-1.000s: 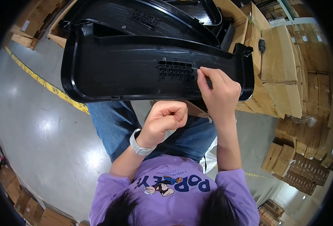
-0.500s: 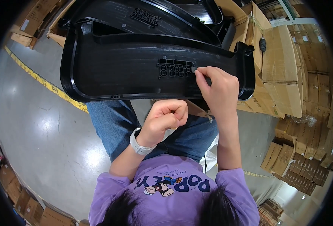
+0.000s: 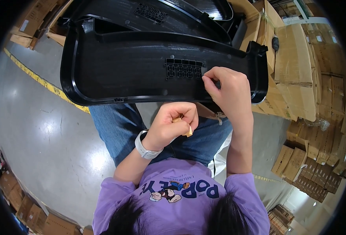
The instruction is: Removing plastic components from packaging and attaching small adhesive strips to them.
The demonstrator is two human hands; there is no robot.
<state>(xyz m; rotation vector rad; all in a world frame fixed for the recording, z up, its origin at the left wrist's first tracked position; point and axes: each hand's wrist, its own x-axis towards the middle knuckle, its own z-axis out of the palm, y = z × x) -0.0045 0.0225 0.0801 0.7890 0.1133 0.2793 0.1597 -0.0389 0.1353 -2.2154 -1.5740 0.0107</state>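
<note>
A black plastic panel (image 3: 122, 70) with raised edges lies across in front of me, its inner side up. Near its middle is a framed block of digit-shaped cutouts (image 3: 184, 69). Thumb and forefinger of my right hand (image 3: 230, 88) are pinched together at the right end of that block; whatever is between them is hidden. Close to the panel's near edge, my left hand (image 3: 173, 123) is curled into a fist around a small tan paper-like piece (image 3: 189, 132), whose ends poke out between the fingers.
More black panels (image 3: 173, 19) of the same kind lie behind, inside an open cardboard box (image 3: 250, 33). Large cartons (image 3: 294, 58) stand on the right, with stacked boxes (image 3: 318, 145) beyond. A yellow floor line (image 3: 43, 82) runs along the left.
My left fist has turned slightly, and more of the tan piece shows. The right hand stays pinched at the cutouts, nearly in place. The view has shifted a little.
</note>
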